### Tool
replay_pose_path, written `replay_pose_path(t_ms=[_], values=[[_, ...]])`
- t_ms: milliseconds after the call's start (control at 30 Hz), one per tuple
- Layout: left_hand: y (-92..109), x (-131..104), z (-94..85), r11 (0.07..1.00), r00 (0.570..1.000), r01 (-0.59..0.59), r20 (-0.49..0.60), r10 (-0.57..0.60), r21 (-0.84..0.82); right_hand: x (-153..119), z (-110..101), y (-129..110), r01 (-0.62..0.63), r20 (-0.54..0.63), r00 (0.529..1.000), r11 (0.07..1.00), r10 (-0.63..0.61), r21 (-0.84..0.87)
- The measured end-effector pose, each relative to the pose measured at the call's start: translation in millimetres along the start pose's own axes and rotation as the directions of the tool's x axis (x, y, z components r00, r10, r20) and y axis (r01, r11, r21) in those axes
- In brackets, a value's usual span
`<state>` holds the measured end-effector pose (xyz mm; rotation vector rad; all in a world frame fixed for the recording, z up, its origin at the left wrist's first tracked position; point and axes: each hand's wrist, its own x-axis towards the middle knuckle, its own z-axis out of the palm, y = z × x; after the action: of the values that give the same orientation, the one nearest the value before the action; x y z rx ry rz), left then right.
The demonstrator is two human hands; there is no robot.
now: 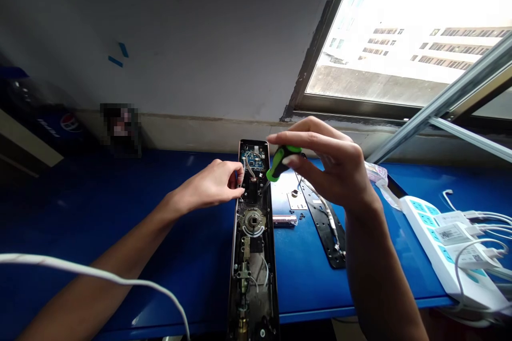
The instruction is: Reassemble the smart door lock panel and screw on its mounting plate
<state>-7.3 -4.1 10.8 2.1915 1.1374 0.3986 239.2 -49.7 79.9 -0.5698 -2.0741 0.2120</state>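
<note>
White power strip (430, 240) with plugged white adapters (452, 232) at right; blue tape strips (116, 61) on grey wall (192, 32), left.

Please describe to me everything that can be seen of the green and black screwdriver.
The screwdriver has a thick handle in bright green and black, which looks like plastic or rubber, and a thin shaft. The fingers of the right hand hold the handle. It is tilted, with its shaft pointing down and left into the upper half of the long open housing. Whether its tip touches a screw is too small to tell.
</note>
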Motion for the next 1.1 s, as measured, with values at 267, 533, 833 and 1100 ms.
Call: replay_pose_path(t_ms=[267, 533, 833, 1100], values=[[-0.6, -0.7, 0.5, 1.000, 1.000, 0.008, -0.001, -0.008, -0.007, -1.1, -0.4, 0.7, 0.025, -0.065, 0.997, 0.997, -0.029, -0.068], [-0.4, -0.7, 0.6, 1.000, 1.000, 0.000, -0.008, 0.000, 0.001, -1.9, -2.1, -4.5, -0.102, 0.098, 0.991, 0.992, 0.095, 0.073], [-0.8, 0.2, 0.5, 1.000, 1.000, -0.004, -0.007, 0.004, 0.004, -1.3, -0.7, -2.8, -0.084, 0.076, 0.994, 0.996, 0.081, 0.037], [0.2, -0.2, 1.0, 1.000, 1.000, 0.006, -0.008, -0.006, 0.011, -1.6, -0.3, 3.3, 0.042, -0.049, 0.998, 0.992, -0.048, -0.122]])
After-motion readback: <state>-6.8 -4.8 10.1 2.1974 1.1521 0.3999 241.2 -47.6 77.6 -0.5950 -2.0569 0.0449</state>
